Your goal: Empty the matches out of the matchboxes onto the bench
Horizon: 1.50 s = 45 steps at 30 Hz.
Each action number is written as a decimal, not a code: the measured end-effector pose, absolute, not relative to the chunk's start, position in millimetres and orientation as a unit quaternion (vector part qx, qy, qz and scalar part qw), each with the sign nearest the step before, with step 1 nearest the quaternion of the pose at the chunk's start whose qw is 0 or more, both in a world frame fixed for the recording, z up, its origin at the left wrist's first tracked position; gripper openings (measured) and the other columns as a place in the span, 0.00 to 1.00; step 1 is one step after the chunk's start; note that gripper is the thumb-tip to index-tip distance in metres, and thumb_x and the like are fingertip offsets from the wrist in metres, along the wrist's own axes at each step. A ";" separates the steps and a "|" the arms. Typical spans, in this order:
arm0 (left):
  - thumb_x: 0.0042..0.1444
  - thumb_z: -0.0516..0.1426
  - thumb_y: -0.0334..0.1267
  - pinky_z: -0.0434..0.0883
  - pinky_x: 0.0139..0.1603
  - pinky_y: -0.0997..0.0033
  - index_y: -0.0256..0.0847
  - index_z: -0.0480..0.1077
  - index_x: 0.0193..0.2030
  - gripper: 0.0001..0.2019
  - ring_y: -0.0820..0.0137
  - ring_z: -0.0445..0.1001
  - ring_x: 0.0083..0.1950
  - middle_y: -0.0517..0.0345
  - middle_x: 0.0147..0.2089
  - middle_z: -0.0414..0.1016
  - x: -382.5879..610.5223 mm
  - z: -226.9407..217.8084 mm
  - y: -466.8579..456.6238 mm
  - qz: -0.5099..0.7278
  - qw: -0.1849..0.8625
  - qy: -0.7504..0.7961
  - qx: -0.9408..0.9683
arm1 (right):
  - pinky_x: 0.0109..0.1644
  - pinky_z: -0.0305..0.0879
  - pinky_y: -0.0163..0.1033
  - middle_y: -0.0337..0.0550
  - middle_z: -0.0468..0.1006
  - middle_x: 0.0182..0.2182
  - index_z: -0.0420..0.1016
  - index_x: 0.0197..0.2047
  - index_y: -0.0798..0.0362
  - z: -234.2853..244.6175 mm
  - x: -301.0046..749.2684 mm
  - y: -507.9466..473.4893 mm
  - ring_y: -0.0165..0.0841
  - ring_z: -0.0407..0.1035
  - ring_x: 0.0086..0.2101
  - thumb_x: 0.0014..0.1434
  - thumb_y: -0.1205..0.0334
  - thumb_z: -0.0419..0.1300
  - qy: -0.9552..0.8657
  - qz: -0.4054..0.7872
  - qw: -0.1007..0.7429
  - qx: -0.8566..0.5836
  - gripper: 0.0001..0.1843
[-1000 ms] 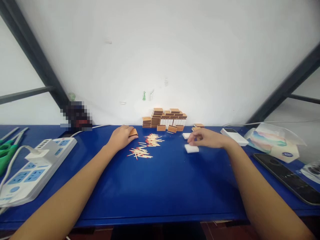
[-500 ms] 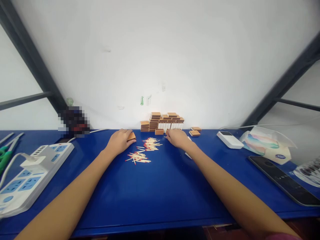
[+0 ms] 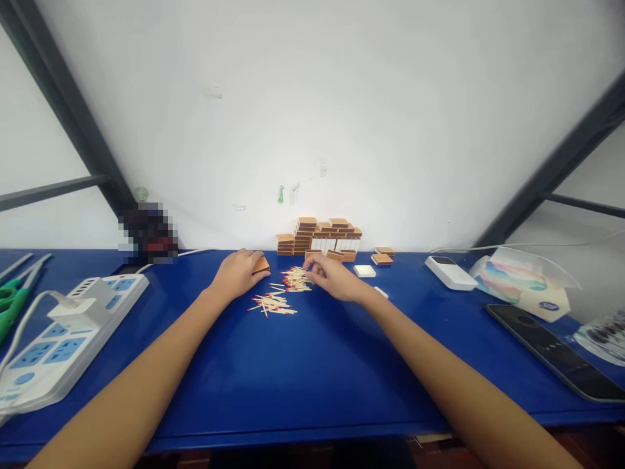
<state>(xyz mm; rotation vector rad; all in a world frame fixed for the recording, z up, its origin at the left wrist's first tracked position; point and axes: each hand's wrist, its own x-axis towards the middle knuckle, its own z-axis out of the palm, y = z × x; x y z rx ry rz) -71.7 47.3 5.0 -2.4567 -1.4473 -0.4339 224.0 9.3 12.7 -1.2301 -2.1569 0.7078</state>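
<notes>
My left hand [image 3: 237,277] rests on the blue table with its thumb and fingers closed around a brown matchbox [image 3: 262,265]. To the right of it lies a loose pile of red-tipped matches [image 3: 295,280], with a second cluster of matches [image 3: 273,304] nearer to me. My right hand [image 3: 336,279] is over the right edge of the pile, fingers bent, with a small gap between thumb and index finger. Behind it, a matchbox [image 3: 334,256] stands partly hidden by the hand. Stacked matchboxes [image 3: 305,236] form a structure against the wall, partly held up by upright white matches [image 3: 322,245].
Two matchboxes [image 3: 381,259] and a white tray piece [image 3: 364,271] lie to the right. Farther right are a white device [image 3: 450,272], a tissue pack [image 3: 527,286] and a phone [image 3: 551,352]. A power strip [image 3: 73,345] and green-handled scissors [image 3: 12,299] occupy the left.
My right hand has moved from the small matchboxes before the structure toward me and left, to the match pile. The white tray piece now shows. My left hand still holds its matchbox.
</notes>
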 end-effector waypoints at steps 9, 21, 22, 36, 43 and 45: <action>0.70 0.62 0.50 0.71 0.52 0.59 0.39 0.75 0.56 0.17 0.53 0.78 0.54 0.45 0.52 0.83 -68.1 9.5 44.2 -0.113 0.142 -0.490 -0.853 | 0.48 0.67 0.41 0.46 0.83 0.41 0.79 0.41 0.52 3.1 212.1 12.5 0.37 0.75 0.42 0.70 0.71 0.49 -0.812 0.222 0.330 -0.427 0.17; 0.68 0.64 0.51 0.72 0.54 0.56 0.39 0.73 0.61 0.22 0.51 0.78 0.55 0.44 0.53 0.83 -66.2 9.0 41.7 -0.165 0.152 -0.471 -0.853 | 0.53 0.69 0.43 0.50 0.83 0.46 0.86 0.53 0.52 5.0 211.6 1.7 0.40 0.76 0.45 0.74 0.64 0.58 -0.831 0.074 0.268 -0.481 0.14; 0.68 0.64 0.51 0.73 0.54 0.56 0.40 0.72 0.63 0.23 0.51 0.78 0.55 0.43 0.53 0.82 -65.5 9.0 41.0 -0.179 0.149 -0.470 -0.851 | 0.53 0.68 0.43 0.51 0.82 0.47 0.86 0.52 0.52 6.1 211.7 0.4 0.41 0.76 0.46 0.75 0.63 0.57 -0.836 0.051 0.246 -0.488 0.14; 0.69 0.64 0.56 0.77 0.55 0.62 0.43 0.68 0.71 0.30 0.62 0.82 0.50 0.49 0.51 0.84 -28.9 10.7 3.9 -0.376 0.083 -0.320 -0.866 | 0.28 0.71 0.37 0.49 0.83 0.43 0.76 0.56 0.52 14.9 189.2 -22.6 0.38 0.77 0.38 0.64 0.41 0.69 -0.676 0.403 0.456 -0.414 0.27; 0.61 0.70 0.54 0.78 0.46 0.62 0.47 0.80 0.55 0.20 0.62 0.82 0.44 0.55 0.47 0.85 -7.3 3.4 -22.9 -0.353 -0.055 -0.314 -0.880 | 0.34 0.69 0.40 0.41 0.81 0.32 0.73 0.46 0.49 21.1 230.0 -36.7 0.34 0.73 0.30 0.63 0.39 0.68 -0.715 0.358 0.384 -0.461 0.23; 0.59 0.71 0.53 0.79 0.49 0.59 0.46 0.80 0.54 0.21 0.58 0.83 0.48 0.53 0.49 0.85 -2.8 -0.9 -27.5 -0.313 -0.073 -0.321 -0.891 | 0.35 0.68 0.41 0.43 0.81 0.33 0.76 0.40 0.50 20.8 245.1 -32.5 0.34 0.70 0.29 0.65 0.38 0.65 -0.734 0.287 0.375 -0.489 0.22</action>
